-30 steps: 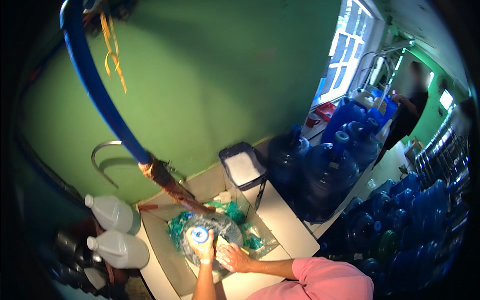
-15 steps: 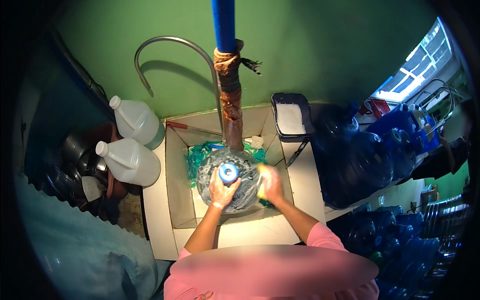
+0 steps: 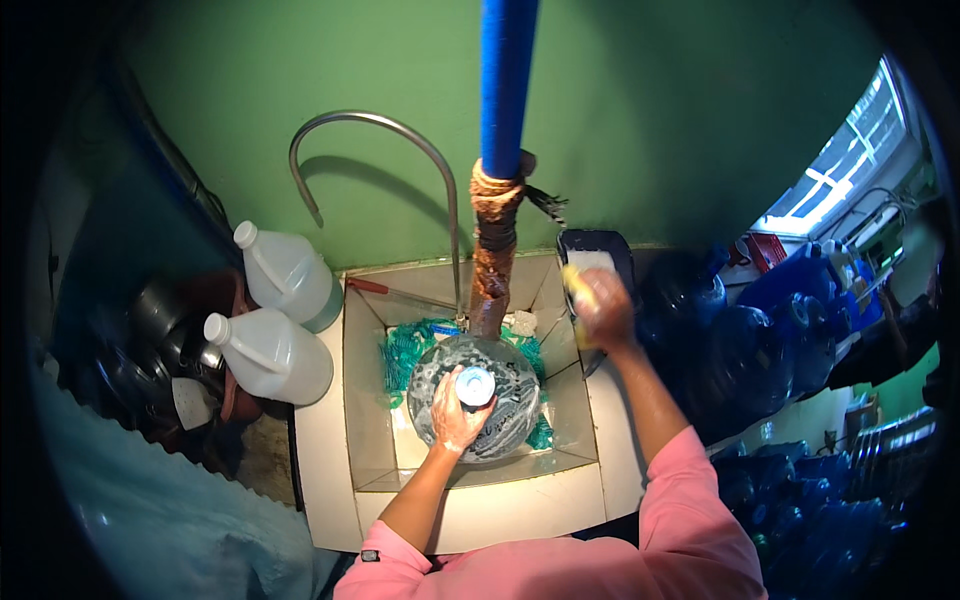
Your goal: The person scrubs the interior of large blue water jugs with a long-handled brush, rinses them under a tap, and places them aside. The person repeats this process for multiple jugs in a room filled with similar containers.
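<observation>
A large round water jug point(image 3: 512, 418), smeared with suds, stands upright in the tiled sink point(image 3: 372, 420). My left hand point(image 3: 459, 418) is wrapped round its neck, just under the pale blue cap point(image 3: 475, 385). At the sink's right edge, my right hand point(image 3: 608, 312) grips a yellow sponge point(image 3: 578, 286). The sponge is over a dark tub point(image 3: 613, 243) holding something white, part of which my hand hides. Whether the sponge touches the white contents, I cannot tell.
Two white plastic jugs point(image 3: 270, 355) stand on the left ledge. Green netting point(image 3: 405, 352) lies in the sink. A curved metal faucet point(image 3: 452, 200) and a wrapped blue pole point(image 3: 508, 90) rise behind. Several blue water jugs point(image 3: 735, 365) crowd the right side.
My right hand has carried the sponge from the jug's right side up and right to the dark tub. My left hand stays on the jug's neck. The whole view has shifted slightly.
</observation>
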